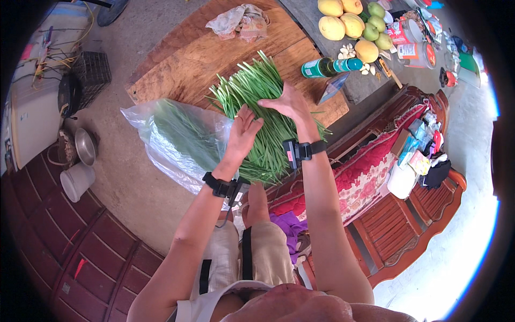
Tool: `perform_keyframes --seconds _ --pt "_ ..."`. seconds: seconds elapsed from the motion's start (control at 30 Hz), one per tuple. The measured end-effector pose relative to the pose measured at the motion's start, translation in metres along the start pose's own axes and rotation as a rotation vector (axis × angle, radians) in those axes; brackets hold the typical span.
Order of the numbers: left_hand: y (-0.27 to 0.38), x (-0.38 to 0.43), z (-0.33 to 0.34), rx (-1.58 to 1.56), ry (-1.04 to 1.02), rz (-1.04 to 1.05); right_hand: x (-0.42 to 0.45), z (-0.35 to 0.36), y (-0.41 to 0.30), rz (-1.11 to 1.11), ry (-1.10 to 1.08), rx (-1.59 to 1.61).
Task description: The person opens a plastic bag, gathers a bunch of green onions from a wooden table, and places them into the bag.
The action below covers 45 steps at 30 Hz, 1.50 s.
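Note:
A large pile of green garlic chives (pixel 265 149) lies across the near edge of a wooden table (pixel 181 72), its pale cut ends towards the far side. My left hand (pixel 243 131) rests at the pile's left side, fingers slightly bent and apart. My right hand (pixel 287 102) lies over its upper right part, thumb spread away from the fingers; neither hand is closed round a bunch. Left of the pile, a clear plastic bag (pixel 149 133) holds more long green leaves. Black straps with small devices sit on both wrists.
A crumpled cloth (pixel 241 24) lies at the table's far side. To the right are a green bottle (pixel 318 68), a phone-like slab (pixel 333 87), garlic cloves (pixel 347 51), yellow fruit (pixel 332 28) and plastic jars (pixel 416 55). A wooden bench (pixel 386 229) with red bedding stands at the right.

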<state>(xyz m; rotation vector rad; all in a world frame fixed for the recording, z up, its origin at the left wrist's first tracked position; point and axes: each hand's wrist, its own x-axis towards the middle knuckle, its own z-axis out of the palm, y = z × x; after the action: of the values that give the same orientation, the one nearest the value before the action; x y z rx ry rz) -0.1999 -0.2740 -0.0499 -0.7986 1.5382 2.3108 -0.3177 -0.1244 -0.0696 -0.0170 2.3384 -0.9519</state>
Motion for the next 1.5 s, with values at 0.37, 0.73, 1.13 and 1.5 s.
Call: perform_keyframes --seconds 0.37,0.73,1.13,1.5 --pt "0.009 -0.007 0.004 -0.031 -0.020 -0.029 -0.010 0.005 -0.002 0.093 0.011 -0.017" --pt "0.014 -0.026 -0.001 0.138 0.048 0.220 -0.046 -0.025 -0.020 0.002 0.008 0.292" --pt "0.025 -0.017 0.024 -0.218 -0.079 0.219 -0.083 -0.018 -0.034 -0.209 0.155 0.171" --pt "0.018 -0.024 0.018 -0.210 0.054 0.116 -0.131 0.035 -0.057 -0.444 0.377 -0.231"
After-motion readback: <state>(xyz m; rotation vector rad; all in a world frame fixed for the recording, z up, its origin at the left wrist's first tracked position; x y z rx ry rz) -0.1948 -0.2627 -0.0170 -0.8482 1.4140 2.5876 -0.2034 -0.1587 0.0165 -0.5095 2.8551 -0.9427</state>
